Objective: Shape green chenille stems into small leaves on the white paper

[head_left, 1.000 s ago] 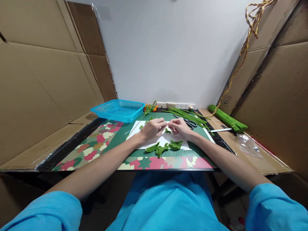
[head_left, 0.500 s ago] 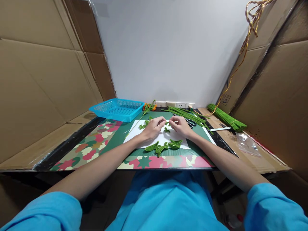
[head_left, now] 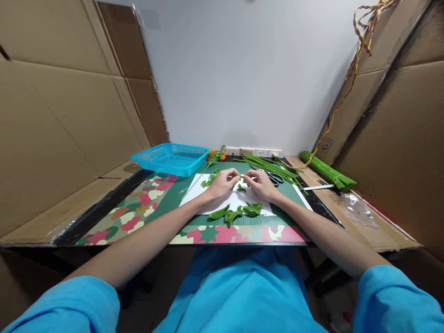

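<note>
My left hand (head_left: 225,182) and my right hand (head_left: 259,183) meet over the white paper (head_left: 222,202), fingers pinched. A short green pipe cleaner (head_left: 242,176) spans the gap between their fingertips, most of it hidden by the fingers. Just below lies a small bent green piece (head_left: 241,188). Closer to my body, along the paper's front edge, rest several leaf shapes of looped green pipe cleaner (head_left: 253,209). More green loops (head_left: 209,181) sit beyond my left hand. Scissors (head_left: 276,179) with dark handles lie behind my right hand.
A blue plastic basket (head_left: 169,159) stands back left, beside an orange flower (head_left: 217,155) with a green stem. Loose green pipe cleaners (head_left: 267,165) lie at the back; a thick bundle (head_left: 328,171) is at the right, near a clear plastic bag (head_left: 358,209). Cardboard walls flank the table.
Both hands stay pinched in nearly the same place. The fingertips have shifted slightly, and the green piece between them shows a little more. The view has tilted a touch.
</note>
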A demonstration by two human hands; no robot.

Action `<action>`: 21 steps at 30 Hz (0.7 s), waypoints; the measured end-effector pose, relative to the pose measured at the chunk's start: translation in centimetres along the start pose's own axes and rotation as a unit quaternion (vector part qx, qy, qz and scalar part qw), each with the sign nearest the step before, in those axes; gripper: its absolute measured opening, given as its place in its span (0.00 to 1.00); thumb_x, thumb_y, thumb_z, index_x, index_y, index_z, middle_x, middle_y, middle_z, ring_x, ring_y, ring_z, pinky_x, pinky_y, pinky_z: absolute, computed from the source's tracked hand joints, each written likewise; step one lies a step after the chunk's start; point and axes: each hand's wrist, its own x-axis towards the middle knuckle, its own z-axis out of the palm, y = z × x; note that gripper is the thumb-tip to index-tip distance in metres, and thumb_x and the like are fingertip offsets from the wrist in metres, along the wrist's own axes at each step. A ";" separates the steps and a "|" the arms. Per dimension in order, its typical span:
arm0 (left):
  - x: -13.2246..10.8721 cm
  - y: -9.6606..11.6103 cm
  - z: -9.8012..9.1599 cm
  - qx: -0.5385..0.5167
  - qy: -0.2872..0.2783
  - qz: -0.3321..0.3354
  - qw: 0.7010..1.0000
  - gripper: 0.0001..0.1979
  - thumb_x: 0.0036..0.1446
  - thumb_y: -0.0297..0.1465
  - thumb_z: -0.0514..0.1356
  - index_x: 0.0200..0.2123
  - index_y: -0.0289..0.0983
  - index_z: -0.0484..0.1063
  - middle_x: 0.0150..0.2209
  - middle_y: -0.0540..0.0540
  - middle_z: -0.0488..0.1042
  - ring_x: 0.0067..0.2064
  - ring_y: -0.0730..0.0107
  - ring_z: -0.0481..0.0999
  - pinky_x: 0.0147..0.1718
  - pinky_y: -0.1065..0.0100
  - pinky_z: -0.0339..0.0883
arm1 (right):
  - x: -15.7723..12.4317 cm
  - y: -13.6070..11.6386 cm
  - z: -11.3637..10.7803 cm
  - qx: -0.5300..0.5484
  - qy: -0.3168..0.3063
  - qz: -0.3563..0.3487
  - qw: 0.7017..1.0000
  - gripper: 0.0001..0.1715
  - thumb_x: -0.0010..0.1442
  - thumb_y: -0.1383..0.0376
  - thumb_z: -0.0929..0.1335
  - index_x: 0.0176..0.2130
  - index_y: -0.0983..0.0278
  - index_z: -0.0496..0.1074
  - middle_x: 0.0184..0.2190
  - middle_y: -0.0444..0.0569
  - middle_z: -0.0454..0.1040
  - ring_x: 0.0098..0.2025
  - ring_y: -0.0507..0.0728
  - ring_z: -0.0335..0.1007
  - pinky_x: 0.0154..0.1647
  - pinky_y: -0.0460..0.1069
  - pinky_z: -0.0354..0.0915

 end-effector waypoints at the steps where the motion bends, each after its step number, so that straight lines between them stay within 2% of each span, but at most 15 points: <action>1: 0.0 -0.1 0.0 -0.003 0.002 0.000 1.000 0.14 0.60 0.41 0.59 0.34 0.35 0.71 0.23 0.53 0.68 0.25 0.78 0.65 0.27 0.73 0.58 | -0.1 0.0 0.0 -0.001 -0.005 0.001 1.000 0.18 0.65 0.54 0.65 0.32 0.65 0.73 0.26 0.46 0.72 0.29 0.53 0.66 0.28 0.45 0.59; 10: 0.0 -0.1 0.0 0.002 -0.018 0.003 1.000 0.14 0.61 0.41 0.58 0.34 0.35 0.72 0.23 0.53 0.68 0.25 0.78 0.65 0.28 0.74 0.57 | -0.2 -0.4 0.1 0.011 -0.006 -0.003 1.000 0.17 0.64 0.54 0.66 0.32 0.65 0.72 0.26 0.46 0.72 0.28 0.53 0.66 0.27 0.45 0.58; 16: -0.2 -0.2 0.0 0.076 -0.028 0.019 0.997 0.17 0.62 0.43 0.56 0.36 0.35 0.73 0.28 0.50 0.74 0.29 0.76 0.68 0.30 0.73 0.58 | -0.2 0.0 0.0 -0.014 -0.026 -0.015 0.999 0.16 0.65 0.55 0.65 0.33 0.64 0.72 0.28 0.46 0.73 0.27 0.52 0.65 0.27 0.45 0.58; 21: -0.3 0.0 -0.1 0.121 -0.016 0.038 0.992 0.17 0.63 0.44 0.56 0.36 0.35 0.75 0.28 0.50 0.75 0.29 0.76 0.67 0.31 0.73 0.57 | -0.2 -0.2 0.0 -0.015 -0.037 -0.008 0.999 0.18 0.66 0.53 0.65 0.33 0.64 0.71 0.27 0.46 0.73 0.26 0.52 0.64 0.27 0.45 0.58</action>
